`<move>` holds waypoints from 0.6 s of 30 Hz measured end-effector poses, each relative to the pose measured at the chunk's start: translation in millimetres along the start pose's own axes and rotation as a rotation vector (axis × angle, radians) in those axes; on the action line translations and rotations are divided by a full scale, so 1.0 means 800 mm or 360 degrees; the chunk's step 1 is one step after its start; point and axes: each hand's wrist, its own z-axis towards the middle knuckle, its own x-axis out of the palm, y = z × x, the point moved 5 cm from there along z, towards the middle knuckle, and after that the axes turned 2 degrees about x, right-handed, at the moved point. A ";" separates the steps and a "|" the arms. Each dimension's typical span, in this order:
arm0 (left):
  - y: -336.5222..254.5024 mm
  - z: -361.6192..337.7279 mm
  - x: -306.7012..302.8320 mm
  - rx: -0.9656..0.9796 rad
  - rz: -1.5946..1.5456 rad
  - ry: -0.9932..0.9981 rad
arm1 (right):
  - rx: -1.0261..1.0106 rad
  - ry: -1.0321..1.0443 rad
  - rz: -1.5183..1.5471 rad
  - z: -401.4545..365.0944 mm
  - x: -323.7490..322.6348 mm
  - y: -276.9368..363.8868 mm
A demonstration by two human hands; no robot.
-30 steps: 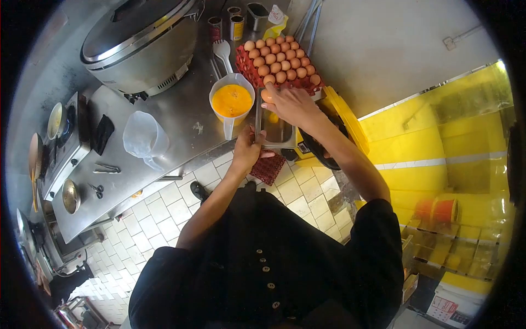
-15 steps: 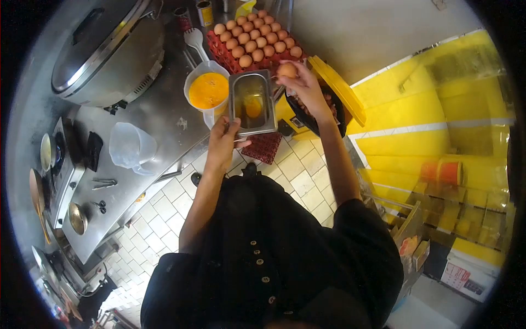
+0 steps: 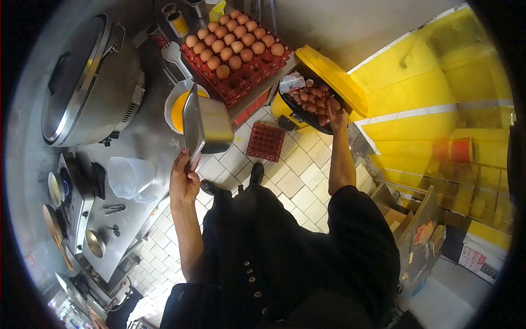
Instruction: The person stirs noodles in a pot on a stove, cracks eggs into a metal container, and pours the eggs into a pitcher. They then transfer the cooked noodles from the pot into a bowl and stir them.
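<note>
The left hand (image 3: 185, 178) gripped a metal pan (image 3: 213, 125) tilted towards the jug (image 3: 169, 112), apparently a pour needing steadiness; the right hand (image 3: 337, 117) curled over the rightward bin (image 3: 281, 112), its hold unclear.

Tipped on its side, the rectangular steel pan (image 3: 216, 123) faces its mouth toward the translucent jug (image 3: 169, 111) of yellow egg; brown eggshells (image 3: 310, 100) lie heaped in the yellow bin (image 3: 283, 108).

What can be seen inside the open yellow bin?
Brown eggshells lie against a black lining, beside a pale wrapper-like piece. The right hand covers part of the pile; whatever lies beneath the top layer is hidden.
</note>
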 end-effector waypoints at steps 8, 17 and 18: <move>0.007 0.032 -0.015 -0.0727 -0.1394 0.0570 | -0.1025 0.0719 -0.1649 -0.126 0.277 -0.061; 0.018 0.021 0.018 -0.0953 -0.1856 0.0833 | -0.1623 0.0567 -0.3439 -0.172 0.525 -0.115; 0.017 0.020 0.020 -0.0946 -0.1880 0.0829 | -0.1593 0.0553 -0.3473 -0.169 0.525 -0.113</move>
